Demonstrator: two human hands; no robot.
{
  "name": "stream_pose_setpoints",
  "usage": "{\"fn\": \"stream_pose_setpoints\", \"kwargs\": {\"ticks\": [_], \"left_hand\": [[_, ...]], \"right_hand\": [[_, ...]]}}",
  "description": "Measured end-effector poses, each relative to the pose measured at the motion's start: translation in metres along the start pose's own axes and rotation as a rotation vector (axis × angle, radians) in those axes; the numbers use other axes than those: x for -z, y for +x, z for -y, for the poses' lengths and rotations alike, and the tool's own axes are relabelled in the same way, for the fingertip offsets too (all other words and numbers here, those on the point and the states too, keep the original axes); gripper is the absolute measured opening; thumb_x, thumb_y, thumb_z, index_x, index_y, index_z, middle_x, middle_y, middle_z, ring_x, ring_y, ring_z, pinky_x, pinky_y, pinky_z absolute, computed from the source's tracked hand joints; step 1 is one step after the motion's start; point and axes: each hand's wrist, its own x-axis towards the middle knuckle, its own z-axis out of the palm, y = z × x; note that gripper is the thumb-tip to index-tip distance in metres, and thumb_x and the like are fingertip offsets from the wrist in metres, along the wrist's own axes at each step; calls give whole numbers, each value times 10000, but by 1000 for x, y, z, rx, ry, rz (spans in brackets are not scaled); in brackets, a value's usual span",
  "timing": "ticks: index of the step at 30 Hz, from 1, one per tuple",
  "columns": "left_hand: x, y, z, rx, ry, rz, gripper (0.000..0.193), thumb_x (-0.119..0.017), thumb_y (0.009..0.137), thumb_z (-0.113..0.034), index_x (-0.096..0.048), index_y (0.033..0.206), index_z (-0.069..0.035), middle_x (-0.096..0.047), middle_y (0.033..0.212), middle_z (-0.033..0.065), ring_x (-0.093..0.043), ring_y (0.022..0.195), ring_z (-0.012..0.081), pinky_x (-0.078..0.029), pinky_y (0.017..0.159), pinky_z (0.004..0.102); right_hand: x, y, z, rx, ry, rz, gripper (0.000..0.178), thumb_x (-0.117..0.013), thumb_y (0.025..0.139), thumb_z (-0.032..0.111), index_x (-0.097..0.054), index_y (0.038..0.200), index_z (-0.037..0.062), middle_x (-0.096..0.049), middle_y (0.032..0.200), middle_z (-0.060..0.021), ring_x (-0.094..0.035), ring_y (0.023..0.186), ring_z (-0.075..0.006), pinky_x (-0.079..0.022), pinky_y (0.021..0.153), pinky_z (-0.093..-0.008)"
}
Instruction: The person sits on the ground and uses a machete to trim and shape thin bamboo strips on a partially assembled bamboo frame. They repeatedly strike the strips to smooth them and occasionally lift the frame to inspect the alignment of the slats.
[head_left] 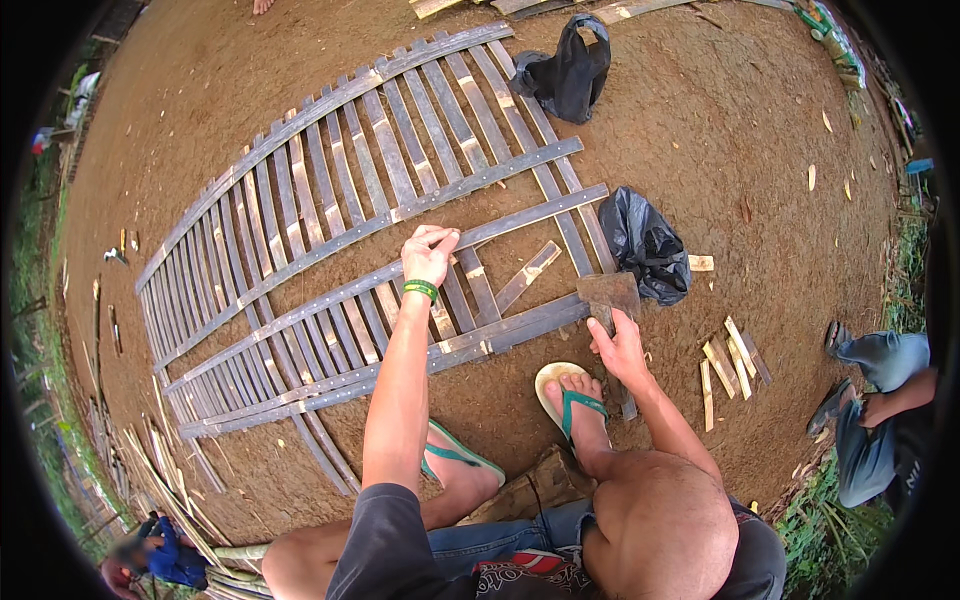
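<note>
Two long panels of nailed bamboo slats lie on the ground before me. My left hand is over the upper rail of the nearer bamboo panel, its fingers pinched together; whatever they hold, if anything, is too small to make out. In my right hand is a hatchet-like tool with a broad, flat, brownish metal head, raised near the right end of the lower rail. A loose short slat slants between the two rails, right of the fixed slats. Beyond lies the farther bamboo panel.
A black plastic bag lies at the nearer panel's right end, another black bag farther off. Short bamboo pieces are scattered at right. A person in jeans is at the right edge, another in blue at lower left, beside long poles.
</note>
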Motion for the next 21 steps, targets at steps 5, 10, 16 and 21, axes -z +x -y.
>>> {"fn": "stream_pose_setpoints", "kwargs": {"ticks": [5, 10, 16, 21], "left_hand": [[1, 0, -5, 28, -1, 39, 199, -806, 875, -142, -842, 1060, -78, -727, 1013, 36, -679, 1007, 170, -506, 937, 301], [-3, -9, -6, -85, 27, -10, 182, -806, 878, -143, -843, 1045, -77, -726, 1003, 41, -680, 988, 184, -508, 925, 315], [-9, -17, 3, -352, 250, -171, 172, -824, 839, -165, -845, 996, -98, -730, 962, 47, -667, 955, 226, -485, 915, 369], [-13, -20, 6, -485, 330, -273, 129, -811, 851, -194, -833, 941, -104, -735, 958, 23, -659, 950, 229, -464, 919, 391]], "right_hand": [[1, 0, -3, 0, -11, 11, 300, -698, 1015, 202, -645, 1179, -43, -704, 855, -103, -675, 609, -145, -565, 550, -297], [1, -1, 0, -1, -7, -2, 302, -687, 1012, 222, -667, 1150, -46, -716, 844, -140, -692, 599, -191, -567, 553, -329], [0, -2, 3, 30, -46, -3, 278, -683, 1015, 208, -676, 1131, -44, -719, 837, -158, -687, 599, -207, -548, 557, -342], [-1, -1, 6, 69, -90, 14, 276, -680, 1015, 201, -678, 1123, -52, -720, 813, -163, -688, 606, -218, -538, 565, -355]]}}
